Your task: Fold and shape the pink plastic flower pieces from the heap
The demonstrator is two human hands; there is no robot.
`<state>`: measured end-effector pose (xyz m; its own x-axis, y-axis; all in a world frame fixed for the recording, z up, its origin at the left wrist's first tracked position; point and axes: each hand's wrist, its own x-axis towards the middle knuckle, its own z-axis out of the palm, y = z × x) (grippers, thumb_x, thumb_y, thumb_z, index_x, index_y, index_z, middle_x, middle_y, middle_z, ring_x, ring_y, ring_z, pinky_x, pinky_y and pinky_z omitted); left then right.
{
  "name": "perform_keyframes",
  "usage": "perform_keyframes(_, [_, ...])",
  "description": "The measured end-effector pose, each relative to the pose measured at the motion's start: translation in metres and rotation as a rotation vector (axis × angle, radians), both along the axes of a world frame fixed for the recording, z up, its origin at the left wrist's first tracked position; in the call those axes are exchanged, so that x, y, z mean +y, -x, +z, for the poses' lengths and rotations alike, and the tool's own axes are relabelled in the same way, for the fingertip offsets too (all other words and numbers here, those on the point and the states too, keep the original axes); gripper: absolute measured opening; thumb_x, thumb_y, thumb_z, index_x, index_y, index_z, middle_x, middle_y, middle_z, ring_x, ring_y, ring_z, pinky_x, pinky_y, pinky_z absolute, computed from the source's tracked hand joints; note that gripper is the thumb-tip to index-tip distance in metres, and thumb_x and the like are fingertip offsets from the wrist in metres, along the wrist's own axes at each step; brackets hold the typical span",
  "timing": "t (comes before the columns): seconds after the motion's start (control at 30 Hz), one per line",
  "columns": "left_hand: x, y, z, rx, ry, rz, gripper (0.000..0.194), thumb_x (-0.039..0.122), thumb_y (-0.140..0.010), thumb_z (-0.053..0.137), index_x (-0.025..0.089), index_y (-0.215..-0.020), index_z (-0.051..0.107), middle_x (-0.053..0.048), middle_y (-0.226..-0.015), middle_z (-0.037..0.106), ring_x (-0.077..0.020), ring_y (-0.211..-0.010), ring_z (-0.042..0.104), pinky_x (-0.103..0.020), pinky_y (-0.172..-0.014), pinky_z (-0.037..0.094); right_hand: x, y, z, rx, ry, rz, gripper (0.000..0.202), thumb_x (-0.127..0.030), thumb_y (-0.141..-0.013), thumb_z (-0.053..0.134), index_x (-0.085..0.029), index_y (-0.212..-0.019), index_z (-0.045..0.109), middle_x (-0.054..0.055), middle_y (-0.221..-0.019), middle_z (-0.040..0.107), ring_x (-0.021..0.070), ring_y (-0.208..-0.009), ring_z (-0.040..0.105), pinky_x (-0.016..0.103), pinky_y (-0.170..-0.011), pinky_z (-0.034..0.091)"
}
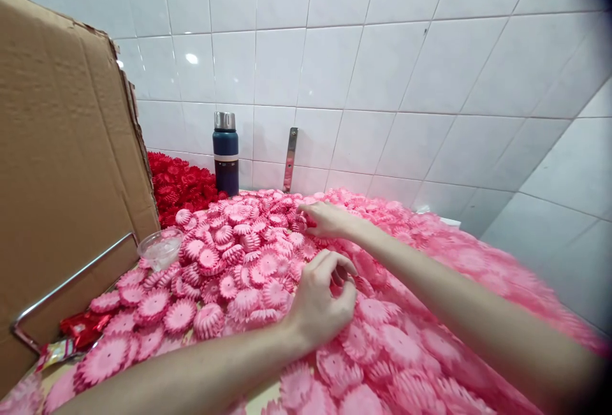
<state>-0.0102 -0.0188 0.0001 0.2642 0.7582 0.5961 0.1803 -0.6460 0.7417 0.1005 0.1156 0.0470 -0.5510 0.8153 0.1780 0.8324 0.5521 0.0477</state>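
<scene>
Pink scalloped flower pieces (246, 300), several with a small dark hole in the middle, lie heaped over the table in front of me. My right hand (325, 219) reaches to the far side of the heap, and its thumb and fingertips close around one pink flower piece (298, 222). Nearer to me, my left hand (325, 303) hovers just over the pile with fingers curled in toward the thumb. What lies between those fingertips, if anything, is hidden from view.
A cardboard box (71, 128) stands at left beside a bent metal rod (71, 278), a clear plastic tub (160, 249) and a red wrapper (85, 327). Red flower pieces (179, 185), a dark blue bottle (226, 155) and a metal strip (290, 160) are near the tiled wall (335, 71).
</scene>
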Motion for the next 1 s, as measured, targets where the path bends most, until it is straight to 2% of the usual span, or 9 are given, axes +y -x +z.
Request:
perform_keyframes(0.13, [0.000,0.000,0.001,0.000,0.006,0.002,0.018,0.002,-0.070,0.047,0.018,-0.075,0.051,0.000,-0.074,0.055,-0.0125,-0.068,0.052,-0.025,-0.064,0.042,0.006,0.007,-0.007,0.139,-0.056,0.008,0.032,-0.008,-0.081,0.049,-0.017,-0.110,0.057,0.010,-0.096,0.068,0.0201,-0.085,0.063,0.025,-0.068,0.045])
perform_keyframes(0.3, [0.001,0.000,0.002,-0.010,0.011,-0.015,0.017,0.002,-0.071,0.047,0.018,-0.075,0.051,-0.001,-0.074,0.055,-0.0127,-0.067,0.051,-0.025,-0.063,0.042,0.011,0.006,0.010,0.252,-0.117,0.028,0.045,-0.008,-0.088,0.035,-0.016,-0.132,0.037,0.013,-0.122,0.057,0.0165,-0.100,0.059,0.025,-0.077,0.045])
perform_keyframes(0.37, [0.001,0.000,0.002,-0.012,0.015,-0.008,0.017,0.002,-0.071,0.047,0.018,-0.075,0.052,-0.001,-0.074,0.055,-0.0126,-0.067,0.051,-0.025,-0.063,0.042,0.010,0.004,0.013,0.205,-0.072,0.052,0.040,-0.008,-0.083,0.043,-0.018,-0.121,0.050,0.011,-0.117,0.060,0.0178,-0.096,0.061,0.025,-0.075,0.045])
perform_keyframes(0.43, [0.001,0.000,0.002,-0.014,0.018,-0.001,0.016,0.003,-0.072,0.047,0.018,-0.075,0.052,0.000,-0.074,0.055,-0.0125,-0.067,0.051,-0.025,-0.063,0.042,0.007,0.000,0.012,0.123,0.008,0.060,0.027,-0.007,-0.075,0.053,-0.019,-0.097,0.064,0.008,-0.098,0.067,0.0190,-0.084,0.063,0.025,-0.068,0.044])
perform_keyframes(0.5, [0.001,-0.001,0.002,-0.012,0.023,0.003,0.016,0.003,-0.072,0.047,0.018,-0.075,0.052,0.000,-0.074,0.055,-0.0124,-0.067,0.051,-0.025,-0.063,0.042,0.005,-0.005,0.006,0.051,0.080,0.047,0.018,-0.009,-0.070,0.060,-0.020,-0.082,0.067,0.006,-0.082,0.068,0.0187,-0.073,0.063,0.024,-0.061,0.043])
perform_keyframes(0.67, [0.001,-0.001,0.001,-0.005,0.037,0.000,0.016,0.002,-0.071,0.048,0.017,-0.075,0.053,-0.001,-0.075,0.056,-0.0128,-0.068,0.052,-0.025,-0.064,0.042,0.002,-0.013,-0.010,0.005,0.151,0.026,0.023,-0.016,-0.068,0.063,-0.021,-0.090,0.067,0.005,-0.079,0.068,0.0178,-0.069,0.061,0.023,-0.056,0.040])
perform_keyframes(0.77, [0.001,-0.001,0.000,0.000,0.041,-0.006,0.016,0.003,-0.071,0.048,0.017,-0.076,0.054,-0.002,-0.076,0.057,-0.0134,-0.069,0.053,-0.026,-0.065,0.043,-0.002,-0.014,-0.015,0.063,0.156,0.023,0.013,-0.018,-0.072,0.060,-0.019,-0.083,0.068,0.005,-0.076,0.068,0.0172,-0.067,0.060,0.024,-0.056,0.041])
perform_keyframes(0.87, [0.001,-0.001,0.001,0.002,0.046,-0.002,0.016,0.003,-0.072,0.048,0.017,-0.076,0.054,-0.002,-0.076,0.057,-0.0132,-0.069,0.052,-0.025,-0.064,0.043,-0.006,-0.016,-0.011,0.185,0.141,0.022,0.011,-0.021,-0.075,0.060,-0.017,-0.082,0.067,0.006,-0.078,0.069,0.0179,-0.069,0.061,0.025,-0.059,0.044])
perform_keyframes(1.0, [0.001,-0.002,0.001,0.007,0.042,-0.011,0.016,0.002,-0.072,0.048,0.017,-0.075,0.054,-0.001,-0.075,0.056,-0.0125,-0.069,0.052,-0.024,-0.064,0.042,-0.008,-0.019,0.008,0.405,0.095,0.021,0.025,-0.027,-0.083,0.054,-0.014,-0.103,0.063,0.010,-0.098,0.068,0.0195,-0.085,0.063,0.030,-0.073,0.050])
